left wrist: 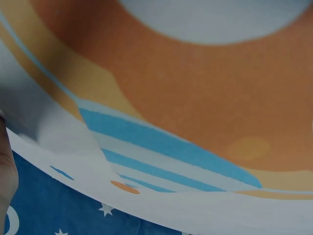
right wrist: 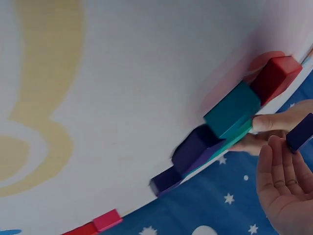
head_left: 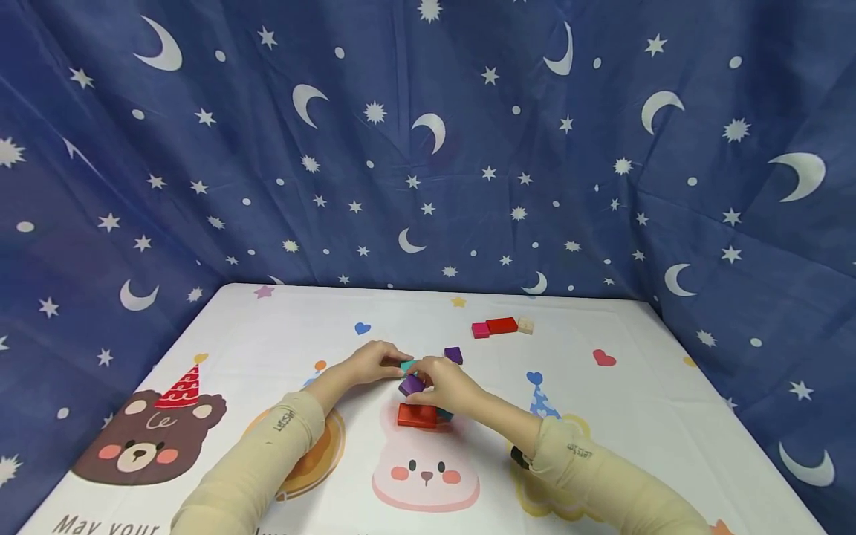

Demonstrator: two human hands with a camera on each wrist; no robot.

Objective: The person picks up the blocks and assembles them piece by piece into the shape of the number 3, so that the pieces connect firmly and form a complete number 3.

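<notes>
My right hand (head_left: 449,383) pinches a purple block (head_left: 412,385) between thumb and fingers, tilted above the table. In the right wrist view the same purple block (right wrist: 301,132) sticks out from the fingertips. Just to its left, my left hand (head_left: 374,362) pinches the end of a turquoise block (head_left: 407,365), partly hidden behind the right fingers. Nearer me lie a red block (head_left: 417,416) and a teal block (head_left: 444,414), mostly covered by the right hand. Two dark purple blocks (right wrist: 195,149) show beyond the teal one in the right wrist view.
Toward the back right, a pink block (head_left: 480,330), a red block (head_left: 502,325) and a pale wooden block (head_left: 526,325) lie in a row. A white printed cloth (head_left: 575,409) covers the table. Behind it hangs a blue starry curtain (head_left: 468,148).
</notes>
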